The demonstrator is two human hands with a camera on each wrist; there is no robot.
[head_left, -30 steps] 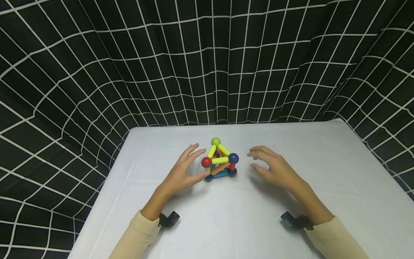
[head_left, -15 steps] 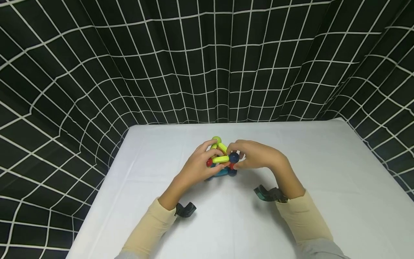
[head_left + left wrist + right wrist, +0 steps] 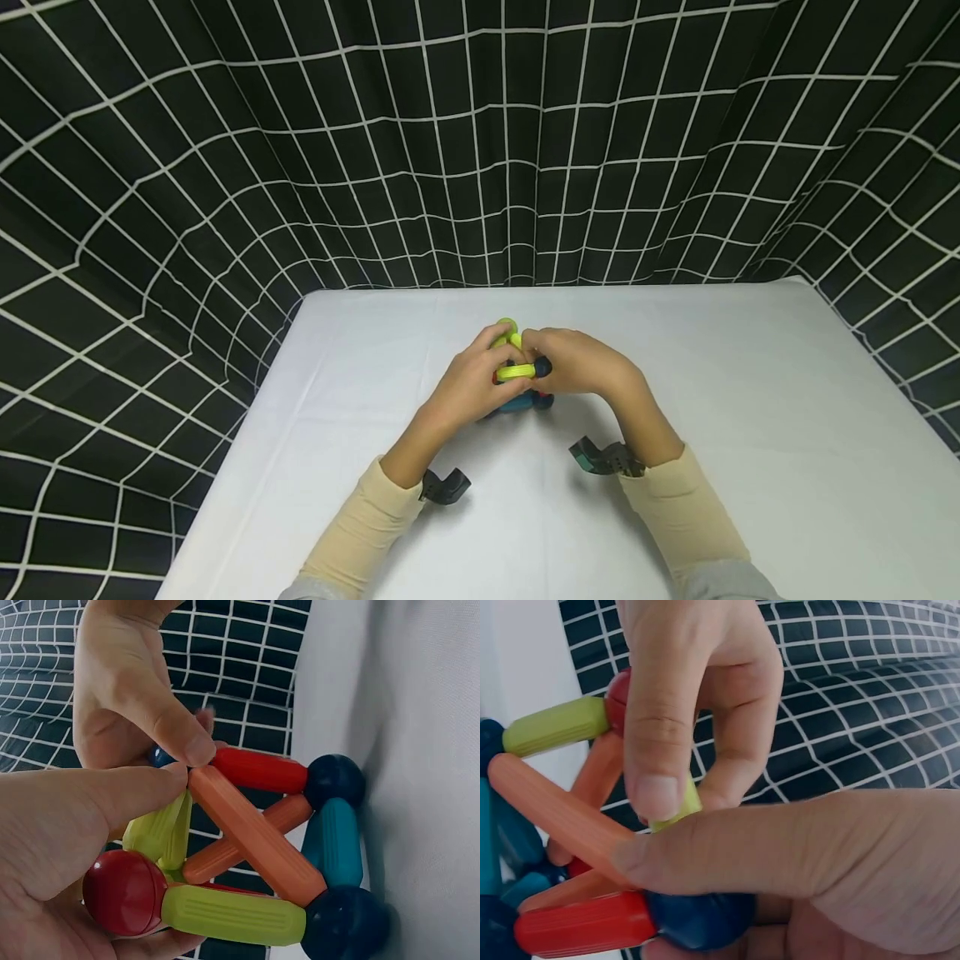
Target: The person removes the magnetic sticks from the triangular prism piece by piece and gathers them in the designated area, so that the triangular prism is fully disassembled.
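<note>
Both hands have come inward from the left and right of the head view and now meet at the rod-and-ball model [image 3: 259, 836], which sits near the middle of that view on the white-covered surface [image 3: 517, 533]. Left hand [image 3: 467, 381] has a narrow grip, thumb and finger pinching a yellow-green rod [image 3: 679, 814]; beside it, at lower left of the left wrist view, is a red ball [image 3: 124, 892]. Right hand [image 3: 588, 364] curls round the corner with a blue ball [image 3: 697, 921], its thumb tip over one end of an orange rod [image 3: 559, 812]. Behind, a gridded black curtain [image 3: 480, 150] fills the upper frame.
</note>
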